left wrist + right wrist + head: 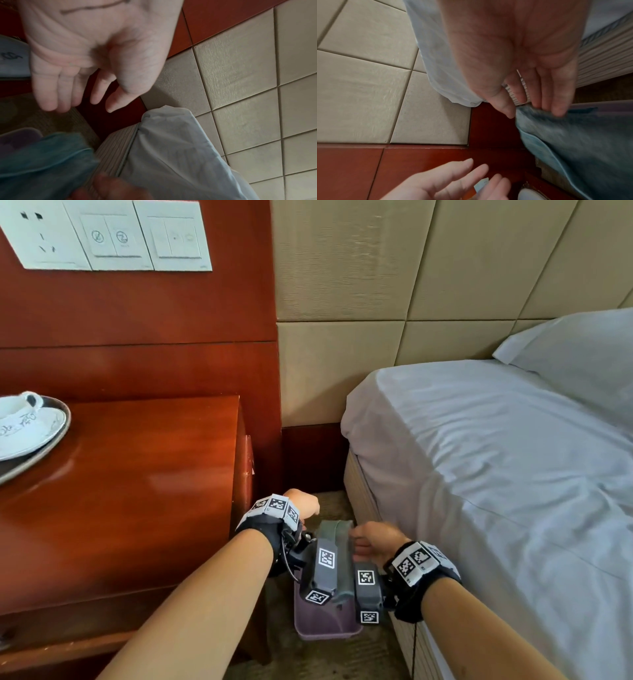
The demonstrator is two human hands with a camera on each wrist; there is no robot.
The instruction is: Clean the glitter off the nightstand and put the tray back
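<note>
Below, carpet [329,652] — nightstand [137,474] (glossy wood) left, bed [496,457] right.

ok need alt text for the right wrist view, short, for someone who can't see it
The right hand pinches the top edge of a blue cloth that hangs down beside the white-sheeted bed. The left hand is open at the bottom of the view, fingers spread over red-brown wood, with beige padded wall panels behind.

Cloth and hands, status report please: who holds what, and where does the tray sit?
Right hand pinches blue cloth over purple bin. Left hand open, empty. Tray with cup on nightstand, left edge.
</note>
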